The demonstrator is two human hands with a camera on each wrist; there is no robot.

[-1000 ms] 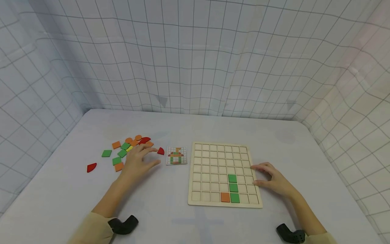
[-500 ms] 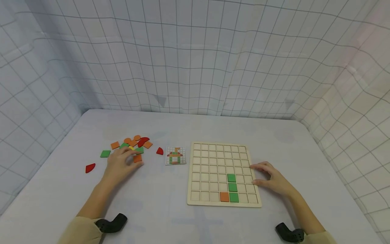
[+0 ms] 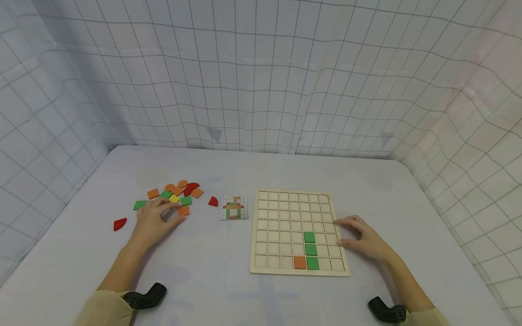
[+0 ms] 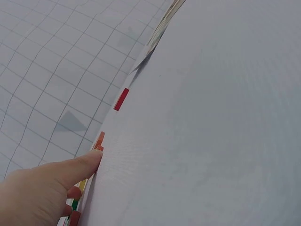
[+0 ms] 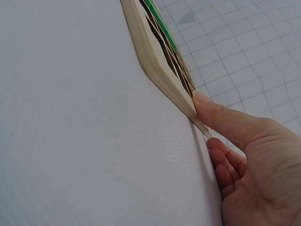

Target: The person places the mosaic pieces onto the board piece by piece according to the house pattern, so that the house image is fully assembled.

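My left hand (image 3: 152,222) is over the near side of the loose tile pile, thumb and fingers parted and loosely bent. An orange square tile (image 3: 184,210) lies by its fingertips, with a yellow tile (image 3: 174,198) and a green tile (image 3: 186,200) just beyond. In the left wrist view, the left thumb (image 4: 84,167) stands beside the tiles; the hand covers part of the pile. My right hand (image 3: 364,240) rests thumb and fingertips against the right edge of the wooden grid board (image 3: 281,226). Three green tiles (image 3: 311,249) and one orange tile (image 3: 299,262) sit in the board's cells.
Between pile and board lies a small pattern card (image 3: 234,208), with a red quarter-round tile (image 3: 213,201) to its left. Another red tile (image 3: 120,224) lies at the far left. Orange discs (image 3: 182,183) are at the back of the pile. A gridded curtain (image 3: 261,81) surrounds the table.
My left hand has moved left and slightly nearer, from beside the red tile back to the pile, uncovering orange and green tiles. The right hand stays at the board's edge.
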